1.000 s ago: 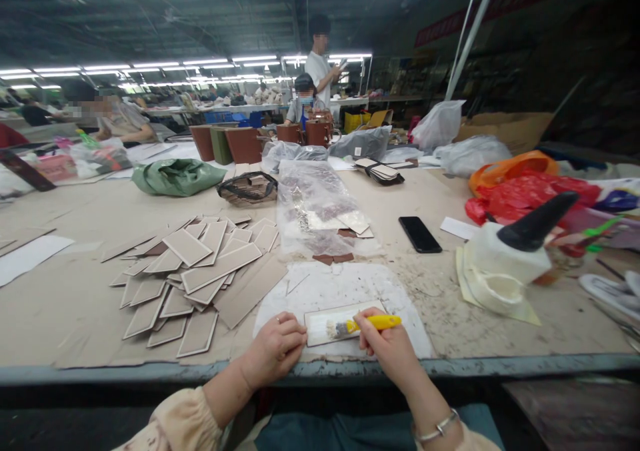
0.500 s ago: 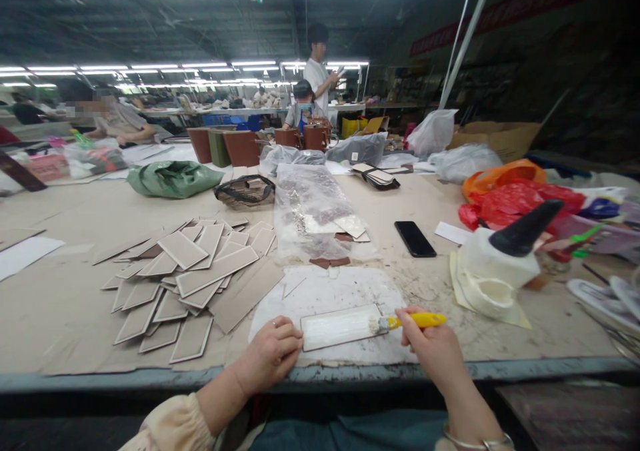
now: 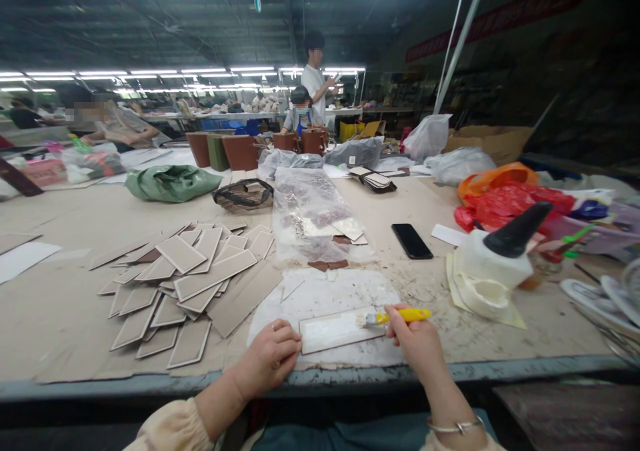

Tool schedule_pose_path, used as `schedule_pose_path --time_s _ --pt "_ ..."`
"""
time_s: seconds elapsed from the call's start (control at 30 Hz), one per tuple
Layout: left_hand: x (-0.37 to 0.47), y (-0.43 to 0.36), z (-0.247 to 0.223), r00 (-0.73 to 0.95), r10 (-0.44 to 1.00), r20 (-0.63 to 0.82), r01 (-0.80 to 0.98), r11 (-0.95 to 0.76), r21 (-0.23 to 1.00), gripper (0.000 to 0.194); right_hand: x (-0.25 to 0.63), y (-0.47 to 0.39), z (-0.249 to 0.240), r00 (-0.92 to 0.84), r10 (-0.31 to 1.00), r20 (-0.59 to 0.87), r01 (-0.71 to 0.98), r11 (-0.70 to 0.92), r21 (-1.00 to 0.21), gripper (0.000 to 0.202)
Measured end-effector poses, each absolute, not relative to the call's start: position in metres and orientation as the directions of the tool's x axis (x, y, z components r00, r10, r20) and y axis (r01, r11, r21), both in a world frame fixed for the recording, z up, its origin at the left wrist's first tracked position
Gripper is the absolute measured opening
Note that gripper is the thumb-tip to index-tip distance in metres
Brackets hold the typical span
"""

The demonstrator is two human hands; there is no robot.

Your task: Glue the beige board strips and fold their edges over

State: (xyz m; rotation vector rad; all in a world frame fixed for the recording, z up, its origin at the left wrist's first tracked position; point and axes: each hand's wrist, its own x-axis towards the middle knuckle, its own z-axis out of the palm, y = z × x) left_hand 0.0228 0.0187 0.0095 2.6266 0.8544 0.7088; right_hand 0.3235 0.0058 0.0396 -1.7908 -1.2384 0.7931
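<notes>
My right hand (image 3: 416,343) is closed around the yellow handle of a paintbrush (image 3: 409,315). The brush's bristles rest on a rectangular panel (image 3: 327,332) coated in wet-looking white. At the panel's left end, my left hand (image 3: 273,356) pinches the edge with curled fingers; the thumb is partly hidden. Under the panel lies a stained white sheet (image 3: 267,298), close to the table's front edge. Left of the sheet is a loose pile of beige panels (image 3: 197,281) with pale borders and dark edges.
A white plastic container (image 3: 500,264) with a black cone stands at right, near a black phone (image 3: 411,240). Clear plastic (image 3: 320,198) lies beyond the sheet. Red bags (image 3: 515,204) and a green bag (image 3: 173,182) sit farther back. Co-workers are at the far tables.
My right hand has moved the brush left along the panel, away from its right end. My left hand stays at the panel's left edge. The view has shifted slightly.
</notes>
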Motion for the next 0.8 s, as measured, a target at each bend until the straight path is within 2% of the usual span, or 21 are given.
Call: schedule_pose_path --time_s 0.17,0.27,0.37,0.47,0.57,0.8 --pt "0.024 0.018 0.011 0.697 0.615 0.368 0.471 -0.780 0.411 0.018 0.343 -0.002 0.048 0.381 0.925 0.007 0.509 -0.203 -0.837 0.040" --pt "0.024 0.018 0.012 0.697 0.619 0.363 0.474 -0.776 0.415 0.020 0.344 -0.006 0.053 0.423 0.906 -0.009 0.447 -0.217 -0.868 0.041" --pt "0.024 0.018 0.013 0.698 0.620 0.358 0.473 -0.775 0.419 0.019 0.342 -0.005 0.051 0.355 0.934 -0.041 0.402 -0.191 -0.896 0.041" --pt "0.024 0.018 0.013 0.697 0.624 0.353 0.475 -0.771 0.424 0.019 0.343 -0.003 0.045 0.278 0.960 -0.015 0.511 -0.161 -0.844 0.039" --pt "0.024 0.018 0.013 0.699 0.625 0.347 0.474 -0.768 0.429 0.019 0.346 -0.002 0.043 0.313 0.949 0.036 0.608 -0.171 -0.776 0.039" --pt "0.024 0.018 0.014 0.701 0.623 0.347 0.477 -0.771 0.421 0.018 0.347 -0.006 0.046 0.269 0.962 0.054 0.613 -0.128 -0.779 0.040"
